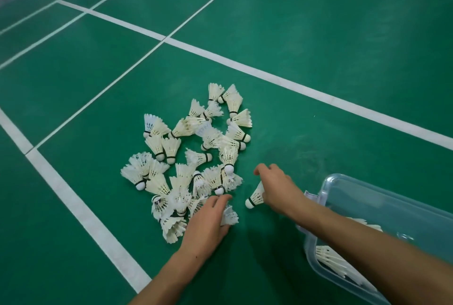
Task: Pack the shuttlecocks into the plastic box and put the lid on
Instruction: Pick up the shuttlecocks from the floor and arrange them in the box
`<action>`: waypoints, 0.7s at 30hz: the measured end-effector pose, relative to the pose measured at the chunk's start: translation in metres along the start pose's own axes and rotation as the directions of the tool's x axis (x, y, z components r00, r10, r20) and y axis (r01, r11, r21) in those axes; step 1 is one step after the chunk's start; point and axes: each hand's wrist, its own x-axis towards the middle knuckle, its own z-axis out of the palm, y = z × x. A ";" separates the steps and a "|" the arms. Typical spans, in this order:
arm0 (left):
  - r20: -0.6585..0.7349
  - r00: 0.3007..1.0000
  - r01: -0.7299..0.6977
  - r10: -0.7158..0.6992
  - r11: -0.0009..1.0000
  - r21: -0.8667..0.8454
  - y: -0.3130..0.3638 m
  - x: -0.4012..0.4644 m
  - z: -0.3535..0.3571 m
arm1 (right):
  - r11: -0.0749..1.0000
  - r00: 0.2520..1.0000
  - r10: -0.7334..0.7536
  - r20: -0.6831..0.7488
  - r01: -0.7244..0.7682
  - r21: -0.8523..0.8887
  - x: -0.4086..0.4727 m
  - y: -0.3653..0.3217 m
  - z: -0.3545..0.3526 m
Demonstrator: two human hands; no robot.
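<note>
Gathering shuttlecocks on court

Your left hand [208,221] curls around one shuttlecock [230,215] beside the pile [191,157]; your right hand [277,188] pinches another shuttlecock [255,198]. Your clear plastic box [392,209] lies tilted at right, holding several.

Both bare forearms reach forward from the lower edge. The left hand [208,219] lies palm down, its fingers curled around a shuttlecock [230,216]. The right hand [277,187] is farther out, wrist bent, pinching another shuttlecock [255,198] beneath its palm.
</note>
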 end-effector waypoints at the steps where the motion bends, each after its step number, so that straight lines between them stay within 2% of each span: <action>1: -0.017 0.999 0.038 -0.040 0.995 -0.093 0.002 0.002 -0.002 | 1.000 1.000 0.002 0.002 -0.002 0.018 0.001 0.002 0.000; 3: -0.074 0.991 0.092 -0.114 0.961 -0.260 0.010 0.009 -0.014 | 0.999 1.000 0.004 -0.002 -0.004 0.052 0.002 0.005 -0.002; 6: -0.154 0.975 0.093 -0.158 0.927 -0.363 0.025 0.035 -0.040 | 0.995 0.999 0.002 -0.034 0.001 0.099 -0.001 0.008 -0.008; 8: -0.098 0.976 0.139 -0.193 0.906 -0.401 0.034 0.061 -0.055 | 0.991 0.998 0.003 -0.066 0.005 0.132 -0.005 0.010 -0.014; 11: 0.061 0.972 0.234 -0.229 0.894 -0.381 0.045 0.098 -0.065 | 0.985 0.991 0.004 -0.133 0.019 0.170 -0.013 0.014 -0.024; 15: 0.227 0.924 0.371 -0.309 0.867 -0.332 0.050 0.124 -0.056 | 0.965 0.973 -0.014 -0.231 0.074 0.253 -0.027 0.022 -0.038; 18: 0.217 0.916 0.392 -0.337 0.865 -0.312 0.047 0.123 -0.048 | 0.948 0.952 -0.017 -0.307 0.113 0.297 -0.039 0.029 -0.048; 21: 0.133 0.942 0.335 -0.309 0.900 -0.279 0.043 0.116 -0.043 | 0.920 0.927 -0.022 -0.375 0.166 0.355 -0.052 0.036 -0.057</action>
